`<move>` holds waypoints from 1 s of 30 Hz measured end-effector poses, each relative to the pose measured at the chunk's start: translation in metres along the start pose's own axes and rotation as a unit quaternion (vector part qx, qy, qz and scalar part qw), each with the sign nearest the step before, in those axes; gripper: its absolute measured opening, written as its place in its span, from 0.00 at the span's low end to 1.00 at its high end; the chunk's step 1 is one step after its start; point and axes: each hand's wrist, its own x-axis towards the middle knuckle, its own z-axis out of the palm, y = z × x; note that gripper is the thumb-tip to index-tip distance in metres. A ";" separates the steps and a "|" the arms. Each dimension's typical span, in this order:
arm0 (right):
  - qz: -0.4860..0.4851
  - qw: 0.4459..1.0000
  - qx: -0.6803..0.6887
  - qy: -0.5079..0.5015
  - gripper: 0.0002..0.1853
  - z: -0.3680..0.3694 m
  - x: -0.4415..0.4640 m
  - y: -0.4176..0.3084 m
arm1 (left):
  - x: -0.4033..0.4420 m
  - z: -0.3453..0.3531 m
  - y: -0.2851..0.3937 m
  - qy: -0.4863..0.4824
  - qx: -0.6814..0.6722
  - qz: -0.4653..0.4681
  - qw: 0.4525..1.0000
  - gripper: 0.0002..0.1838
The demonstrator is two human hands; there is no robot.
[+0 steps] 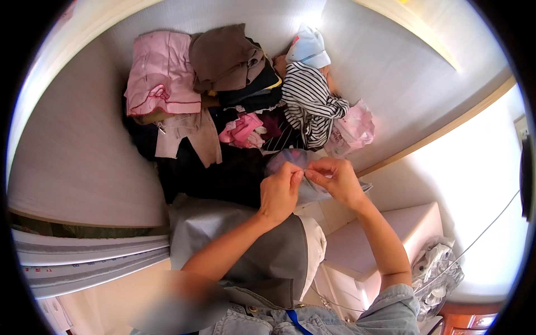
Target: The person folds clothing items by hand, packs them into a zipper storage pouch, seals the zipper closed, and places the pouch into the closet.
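Observation:
My left hand point(279, 190) and my right hand point(338, 181) meet at their fingertips in the middle of the view. Each is closed in a pinch, thumb against finger, on what looks like the gathered top of a clear plastic bag point(312, 194). The pinched part is tiny and mostly covered by my fingers. Behind and below them the bag shows bluish, purplish contents point(287, 159) that I cannot name. Under my left forearm lies a large grey fabric piece point(229, 223) with a white inner side.
A compartment holds folded pink clothing point(162, 72), brown clothing point(226, 58), a striped garment point(310, 100), a pale blue cap-like item point(308, 47) and a pink plastic bag point(354, 128). Black fabric point(218, 176) lies in front. A wooden edge point(435, 128) borders the right side.

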 end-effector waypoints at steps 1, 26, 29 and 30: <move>-0.001 1.000 0.000 0.001 0.10 0.000 0.000 0.002 | 0.001 0.000 0.000 0.000 0.000 0.001 1.000 0.06; -0.194 0.934 -0.263 0.146 0.05 0.006 -0.003 -0.001 | 0.031 -0.037 0.003 -0.048 -0.016 0.067 0.996 0.07; -0.160 0.944 -0.262 0.124 0.05 -0.005 -0.001 0.009 | 0.033 -0.040 -0.010 -0.011 -0.066 0.003 0.998 0.06; -0.125 0.945 -0.289 0.090 0.05 -0.010 -0.001 0.012 | 0.034 -0.041 -0.015 0.015 -0.103 -0.018 0.994 0.06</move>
